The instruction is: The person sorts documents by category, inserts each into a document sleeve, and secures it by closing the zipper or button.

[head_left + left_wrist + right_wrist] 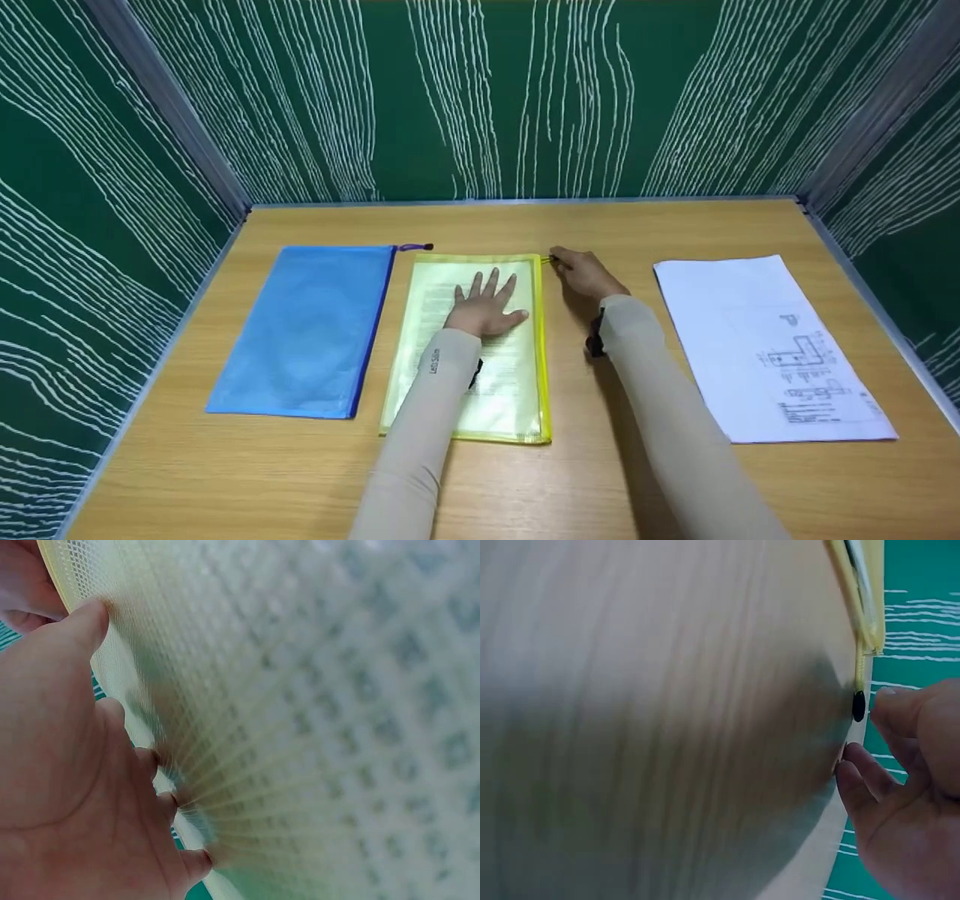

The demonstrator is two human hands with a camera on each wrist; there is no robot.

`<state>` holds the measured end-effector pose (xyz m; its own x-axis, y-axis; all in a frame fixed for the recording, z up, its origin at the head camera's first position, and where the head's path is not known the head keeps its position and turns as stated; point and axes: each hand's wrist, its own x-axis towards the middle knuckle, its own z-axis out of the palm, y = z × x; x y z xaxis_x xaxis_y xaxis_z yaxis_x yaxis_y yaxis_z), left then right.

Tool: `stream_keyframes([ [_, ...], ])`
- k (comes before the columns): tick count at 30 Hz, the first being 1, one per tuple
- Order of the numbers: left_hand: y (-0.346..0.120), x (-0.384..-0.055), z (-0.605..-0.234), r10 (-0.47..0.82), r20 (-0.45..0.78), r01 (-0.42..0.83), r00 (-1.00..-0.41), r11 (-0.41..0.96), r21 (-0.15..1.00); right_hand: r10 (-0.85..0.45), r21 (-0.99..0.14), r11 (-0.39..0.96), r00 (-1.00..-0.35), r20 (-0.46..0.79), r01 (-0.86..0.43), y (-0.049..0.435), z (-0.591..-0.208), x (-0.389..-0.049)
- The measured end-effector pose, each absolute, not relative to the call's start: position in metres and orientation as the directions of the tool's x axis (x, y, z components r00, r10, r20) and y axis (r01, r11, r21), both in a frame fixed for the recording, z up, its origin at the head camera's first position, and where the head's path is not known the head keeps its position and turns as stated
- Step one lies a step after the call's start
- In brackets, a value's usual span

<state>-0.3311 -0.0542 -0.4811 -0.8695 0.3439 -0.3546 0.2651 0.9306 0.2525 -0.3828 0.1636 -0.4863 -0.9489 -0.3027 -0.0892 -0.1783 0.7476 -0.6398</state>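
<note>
A translucent yellow zip pouch [517, 409] lies in the middle of the table, with printed paper showing through it. My left hand [484, 306] lies flat on the pouch with fingers spread, its fingertips pressing into the mesh-like surface in the left wrist view. At the pouch's far right corner, my right hand [589, 275] is beside the zipper cord, and the cord's black end [859, 706] is close to the thumb. A small gap shows between the thumb and that end in the right wrist view, with the other fingers loosely bent.
To the left lies a blue zip pouch [307, 330] with a dark blue zipper edge and a purple pull cord [412, 247]. A stack of white paper [720, 322] with a printed drawing is on the right. Green panels with white lines [510, 97] border the wooden table [525, 495].
</note>
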Motion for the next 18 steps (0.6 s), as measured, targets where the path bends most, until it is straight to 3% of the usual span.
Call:
stream_keyframes([
  [9, -0.0542, -0.332, -0.4821, 0.324, -0.371, 0.246, -0.871, 0.939, 0.241, -0.252, -0.577, 0.791, -0.968, -0.007, -0.202, 0.1592, -0.4899, -0.3824],
  [18, -0.0544, -0.3313, -0.4828, 0.324, -0.376, 0.241, -0.868, 0.937, 0.252, -0.123, -0.593, 0.797, -0.992, 0.017, -0.109, 0.1612, -0.4907, -0.382],
])
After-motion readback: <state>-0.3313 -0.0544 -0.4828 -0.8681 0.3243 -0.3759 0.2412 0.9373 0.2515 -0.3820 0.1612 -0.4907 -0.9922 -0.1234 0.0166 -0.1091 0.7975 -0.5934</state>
